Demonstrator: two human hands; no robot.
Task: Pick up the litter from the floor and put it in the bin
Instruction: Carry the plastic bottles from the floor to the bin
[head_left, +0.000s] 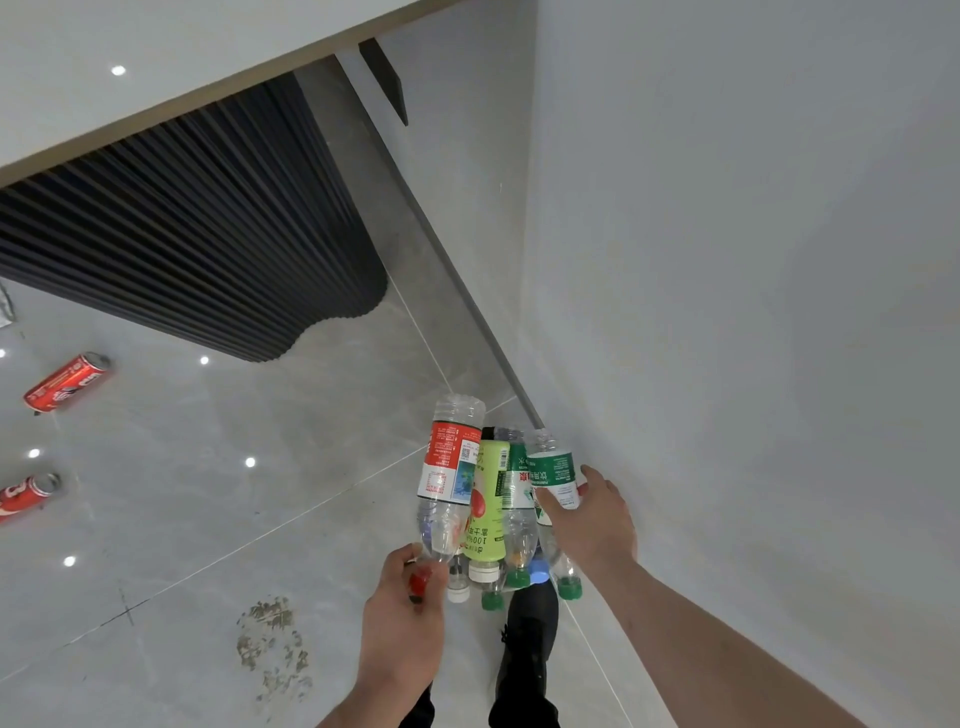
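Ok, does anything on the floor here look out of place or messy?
Yes. Two red cans lie on their sides on the grey floor at the left, away from the bottles gathered in the hands. A patch of brownish smudges dirties the tile near the person's black shoe.

- Glossy grey tiled floor (218, 499), with thin grout lines and small bright reflections of ceiling lights.
- Black fluted panel (197, 234) with a wavy lower edge, under a pale counter top (156, 67).
- Plain grey wall (753, 260) on the right.
- Brownish scuff mark (275, 644) on the tiles.
- Black shoe (527, 639) near the wall.
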